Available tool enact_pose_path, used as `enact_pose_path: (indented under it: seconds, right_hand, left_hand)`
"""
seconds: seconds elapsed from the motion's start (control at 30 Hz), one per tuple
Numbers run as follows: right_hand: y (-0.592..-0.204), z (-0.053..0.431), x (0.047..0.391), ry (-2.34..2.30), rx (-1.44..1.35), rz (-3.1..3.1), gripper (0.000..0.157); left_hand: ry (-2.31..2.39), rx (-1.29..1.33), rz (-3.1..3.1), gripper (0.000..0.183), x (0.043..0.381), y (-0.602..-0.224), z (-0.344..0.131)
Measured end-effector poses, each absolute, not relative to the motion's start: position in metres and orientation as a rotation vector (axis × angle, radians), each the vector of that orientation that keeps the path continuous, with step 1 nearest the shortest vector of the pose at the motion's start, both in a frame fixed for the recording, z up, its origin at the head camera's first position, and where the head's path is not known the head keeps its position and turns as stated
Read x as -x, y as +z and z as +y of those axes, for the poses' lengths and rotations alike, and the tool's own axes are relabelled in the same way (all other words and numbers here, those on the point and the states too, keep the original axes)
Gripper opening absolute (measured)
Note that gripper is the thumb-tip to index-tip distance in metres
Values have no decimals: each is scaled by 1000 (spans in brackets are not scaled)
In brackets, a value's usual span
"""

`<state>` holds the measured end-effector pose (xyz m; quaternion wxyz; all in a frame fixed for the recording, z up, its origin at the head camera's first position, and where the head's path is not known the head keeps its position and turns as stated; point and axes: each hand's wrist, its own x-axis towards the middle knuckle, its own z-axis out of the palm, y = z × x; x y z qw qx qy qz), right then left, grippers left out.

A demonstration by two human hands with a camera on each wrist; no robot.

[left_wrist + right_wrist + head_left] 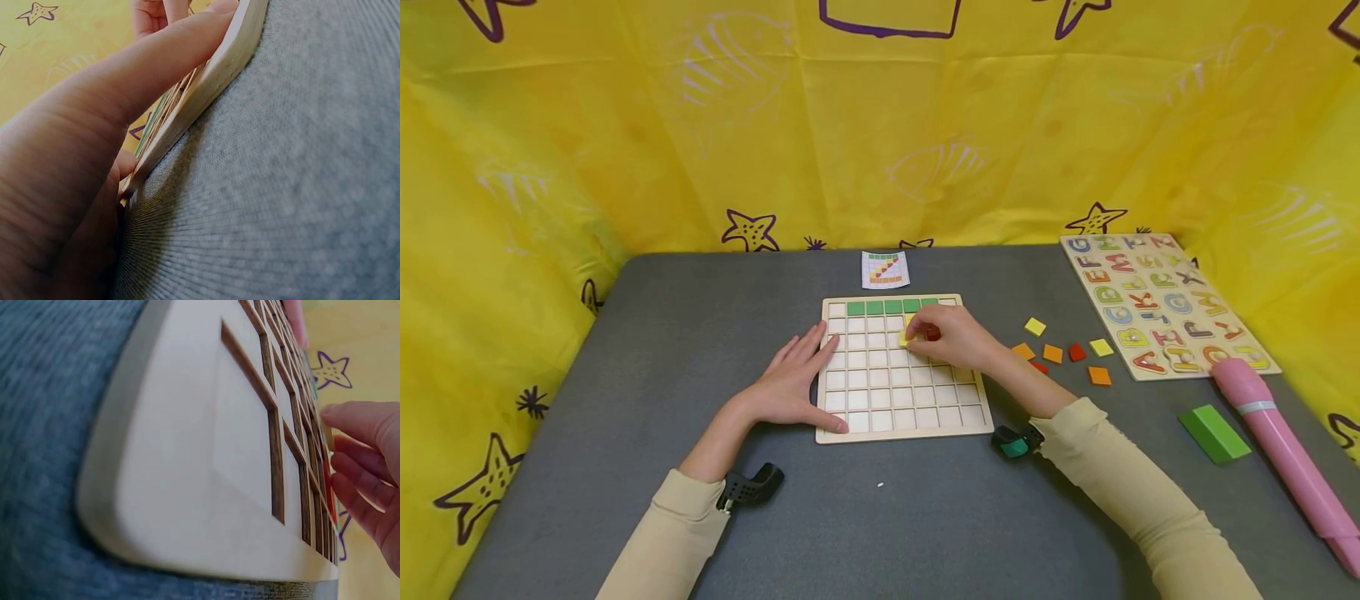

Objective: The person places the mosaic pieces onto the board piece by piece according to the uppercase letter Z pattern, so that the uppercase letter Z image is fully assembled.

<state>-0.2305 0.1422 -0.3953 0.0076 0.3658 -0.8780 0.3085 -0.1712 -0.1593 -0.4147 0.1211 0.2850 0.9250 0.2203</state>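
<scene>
A wooden grid board (904,436) lies flat on the table, with a row of green tiles (875,307) along its top. My left hand (786,387) rests at the board's left edge, fingers stretched out along the side and thumb on the lower left corner. In the left wrist view that thumb (169,53) lies across the rim. Over the upper right cells, my right hand (957,335) pinches a small yellow tile (904,340) at the fingertips. Another yellow tile (910,318) shows just above it, and a red tile (932,332) is partly covered by the hand.
Right of the board lie loose orange tiles (1100,376), red tiles (1077,352) and yellow tiles (1035,326). A pattern card (885,271) is behind the board. Farther right are an alphabet puzzle (1168,308), a green block (1214,434) and a pink tube-like object (1288,462).
</scene>
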Motion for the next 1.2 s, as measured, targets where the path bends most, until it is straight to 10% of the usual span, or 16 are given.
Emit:
enact_pose_path:
  seconds: [1.2]
  right_hand:
    - [-391,182,226,949,-957,-2885,14]
  left_hand:
    - [663,-842,2698,128,169,-412,-159]
